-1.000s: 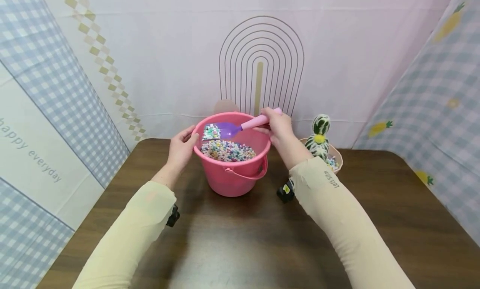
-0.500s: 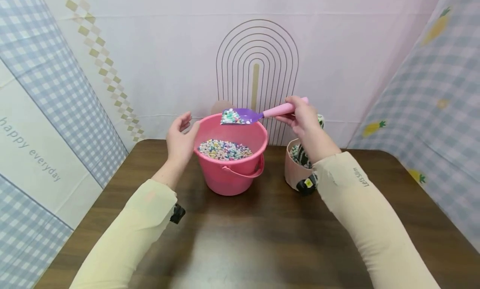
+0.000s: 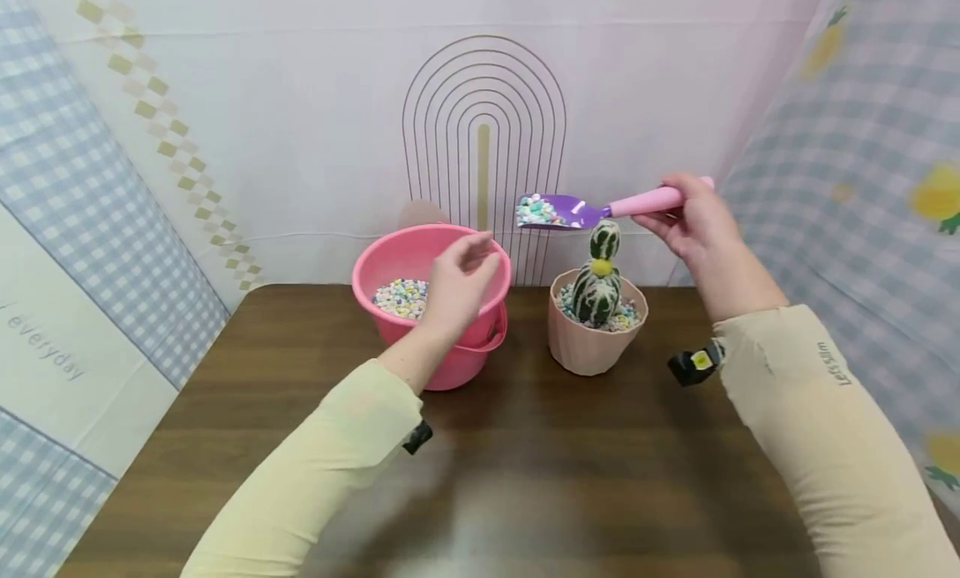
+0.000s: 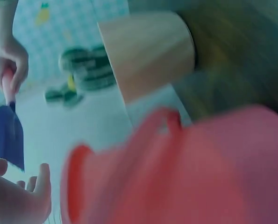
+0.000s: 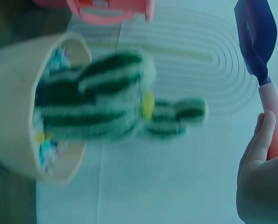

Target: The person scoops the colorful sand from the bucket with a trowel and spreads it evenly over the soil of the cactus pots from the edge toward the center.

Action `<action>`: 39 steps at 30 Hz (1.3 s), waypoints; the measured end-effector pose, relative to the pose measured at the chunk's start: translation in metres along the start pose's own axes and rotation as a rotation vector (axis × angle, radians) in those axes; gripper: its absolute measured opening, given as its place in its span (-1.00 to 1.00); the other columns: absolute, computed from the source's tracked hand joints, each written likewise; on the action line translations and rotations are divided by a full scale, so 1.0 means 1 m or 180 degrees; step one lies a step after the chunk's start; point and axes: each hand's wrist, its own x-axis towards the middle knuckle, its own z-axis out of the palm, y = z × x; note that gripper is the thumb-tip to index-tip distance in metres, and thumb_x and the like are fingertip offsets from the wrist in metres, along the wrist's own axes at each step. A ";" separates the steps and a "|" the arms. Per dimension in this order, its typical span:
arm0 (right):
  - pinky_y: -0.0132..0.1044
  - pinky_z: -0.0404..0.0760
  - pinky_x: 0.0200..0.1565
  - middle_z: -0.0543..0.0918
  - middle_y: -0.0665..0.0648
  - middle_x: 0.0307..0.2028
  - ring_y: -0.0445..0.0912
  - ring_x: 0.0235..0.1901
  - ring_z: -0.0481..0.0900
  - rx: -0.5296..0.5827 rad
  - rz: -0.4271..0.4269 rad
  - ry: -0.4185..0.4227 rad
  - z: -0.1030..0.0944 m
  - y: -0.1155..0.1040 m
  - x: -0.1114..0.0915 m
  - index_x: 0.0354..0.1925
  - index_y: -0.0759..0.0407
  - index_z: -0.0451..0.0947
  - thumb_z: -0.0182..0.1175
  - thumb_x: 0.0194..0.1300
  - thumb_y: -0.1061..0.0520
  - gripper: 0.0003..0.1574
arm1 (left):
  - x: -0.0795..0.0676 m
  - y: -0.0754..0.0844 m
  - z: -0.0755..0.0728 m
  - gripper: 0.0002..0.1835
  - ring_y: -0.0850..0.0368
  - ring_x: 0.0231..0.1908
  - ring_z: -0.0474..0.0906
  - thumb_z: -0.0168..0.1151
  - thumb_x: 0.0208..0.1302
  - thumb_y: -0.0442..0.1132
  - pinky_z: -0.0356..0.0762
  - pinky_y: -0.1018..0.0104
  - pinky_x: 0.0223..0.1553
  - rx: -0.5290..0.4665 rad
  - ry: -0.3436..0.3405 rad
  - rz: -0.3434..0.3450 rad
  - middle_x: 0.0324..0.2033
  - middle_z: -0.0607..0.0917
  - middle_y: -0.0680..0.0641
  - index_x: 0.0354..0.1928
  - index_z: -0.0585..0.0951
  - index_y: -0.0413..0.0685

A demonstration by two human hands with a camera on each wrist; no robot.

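My right hand (image 3: 697,216) grips the pink handle of a small shovel (image 3: 581,211), whose purple blade carries a heap of coloured pebbles (image 3: 536,211). The blade is held level, up and to the left of a cactus (image 3: 597,282) with a yellow band. That cactus stands in a pale pink pot (image 3: 592,351), with pebbles around its base. Over the right side of the pink bucket (image 3: 367,270) is my left hand (image 3: 461,282), holding nothing, its fingers relaxed. More pebbles lie inside the bucket, partly hidden by that hand. In the right wrist view the shovel's handle (image 5: 275,112) rests in my fingers.
A brown wooden table (image 3: 540,478) bears the bucket and the pot side by side. Right behind it hangs a white cloth (image 3: 315,128) with an arch pattern. Checked cloths (image 3: 840,186) close off both sides.
The loaded shovel has moved right, from over the bucket towards the cactus pot. My left hand has let go of the bucket's left rim and shifted right across the bucket.
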 end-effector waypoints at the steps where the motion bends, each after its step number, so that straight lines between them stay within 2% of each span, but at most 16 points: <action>1: -0.12 0.70 -0.42 0.46 0.17 -0.34 0.01 -0.47 0.63 0.0023 -0.0016 0.0021 -0.005 -0.004 0.000 -0.18 0.13 0.22 0.18 0.20 0.29 -0.66 | -0.001 0.001 0.007 -0.60 0.10 0.10 0.52 0.15 0.29 -0.23 0.47 0.34 0.16 0.0023 -0.0080 -0.0008 0.10 0.59 -0.08 0.17 0.49 -0.08; 6: -0.06 0.69 -0.44 0.42 0.14 -0.38 0.01 -0.46 0.61 0.0157 -0.0021 0.0012 -0.033 -0.022 -0.002 -0.14 0.01 0.16 0.16 0.22 0.29 -0.60 | -0.003 -0.003 0.037 -0.57 0.09 0.15 0.49 0.13 0.31 -0.18 0.49 0.29 0.14 0.0184 -0.0404 -0.0132 0.15 0.56 -0.08 0.21 0.46 -0.05; 12: 0.01 0.68 -0.43 0.44 0.12 -0.35 0.03 -0.40 0.62 0.0415 0.0119 0.0088 -0.060 -0.036 -0.006 -0.11 -0.11 0.16 0.17 0.22 0.29 -0.53 | -0.002 -0.016 0.055 -0.56 0.06 0.18 0.46 0.10 0.32 -0.19 0.47 0.24 0.17 0.0291 -0.0573 -0.0239 0.15 0.54 -0.12 0.23 0.43 -0.07; 16: 0.04 0.68 -0.39 0.44 0.12 -0.32 0.06 -0.37 0.63 0.0449 0.0185 0.0140 -0.074 -0.041 -0.009 -0.12 -0.07 0.19 0.21 0.20 0.29 -0.55 | -0.001 -0.027 0.062 -0.54 0.03 0.15 0.47 0.09 0.32 -0.18 0.50 0.23 0.14 0.0390 -0.0536 -0.0404 0.14 0.54 -0.14 0.25 0.41 -0.11; 20: 0.03 0.68 -0.38 0.42 0.11 -0.31 0.05 -0.37 0.61 0.0399 0.0277 0.0110 -0.088 -0.044 -0.011 -0.06 -0.15 0.15 0.17 0.23 0.27 -0.50 | -0.002 -0.038 0.069 -0.50 0.01 0.17 0.45 0.06 0.34 -0.16 0.49 0.19 0.15 0.0477 -0.0551 -0.0601 0.17 0.50 -0.19 0.29 0.34 -0.14; 23: 0.04 0.68 -0.37 0.42 0.10 -0.30 0.05 -0.36 0.61 0.0382 0.0335 0.0106 -0.100 -0.046 -0.012 -0.02 -0.23 0.10 0.15 0.25 0.26 -0.44 | -0.003 -0.046 0.077 -0.48 -0.01 0.13 0.46 0.06 0.33 -0.18 0.49 0.17 0.14 0.0573 -0.0537 -0.0636 0.12 0.53 -0.23 0.29 0.32 -0.20; 26: 0.06 0.67 -0.36 0.44 0.11 -0.30 0.04 -0.34 0.62 0.0416 0.0358 0.0179 -0.109 -0.046 -0.014 -0.02 -0.22 0.12 0.17 0.24 0.26 -0.44 | -0.004 -0.055 0.086 -0.50 -0.02 0.05 0.49 0.08 0.31 -0.20 0.50 0.17 0.09 0.0721 -0.0426 -0.0652 0.02 0.57 -0.25 0.24 0.35 -0.26; 28: 0.06 0.67 -0.34 0.45 0.10 -0.29 0.05 -0.33 0.63 0.0432 0.0368 0.0236 -0.115 -0.047 -0.015 -0.05 -0.18 0.14 0.18 0.23 0.26 -0.48 | -0.005 -0.059 0.092 -0.51 -0.04 0.01 0.48 0.09 0.30 -0.21 0.50 0.16 0.07 0.0710 -0.0352 -0.0708 -0.03 0.55 -0.26 0.22 0.34 -0.28; 31: 0.05 0.67 -0.30 0.43 0.09 -0.26 0.04 -0.32 0.63 0.0399 0.0401 0.0318 -0.122 -0.046 -0.016 -0.03 -0.25 0.11 0.19 0.22 0.25 -0.41 | -0.008 -0.063 0.099 -0.52 -0.06 0.00 0.44 0.11 0.28 -0.23 0.48 0.15 0.08 0.0579 -0.0222 -0.0800 -0.03 0.49 -0.27 0.19 0.32 -0.26; 34: 0.05 0.68 -0.29 0.43 0.09 -0.26 0.04 -0.33 0.61 0.0389 0.0452 0.0361 -0.129 -0.046 -0.017 -0.02 -0.31 0.07 0.19 0.23 0.25 -0.37 | -0.010 -0.066 0.103 -0.54 -0.08 0.00 0.41 0.14 0.25 -0.27 0.46 0.13 0.08 0.0475 -0.0102 -0.0776 -0.03 0.44 -0.29 0.15 0.30 -0.25; 39: 0.04 0.68 -0.31 0.47 0.14 -0.34 0.06 -0.36 0.62 0.0406 0.0504 0.0387 -0.138 -0.045 -0.017 -0.07 -0.21 0.13 0.18 0.24 0.24 -0.47 | -0.008 -0.068 0.102 -0.53 -0.10 0.06 0.39 0.11 0.26 -0.30 0.43 0.11 0.14 0.0390 -0.0133 -0.0751 0.03 0.40 -0.31 0.18 0.28 -0.25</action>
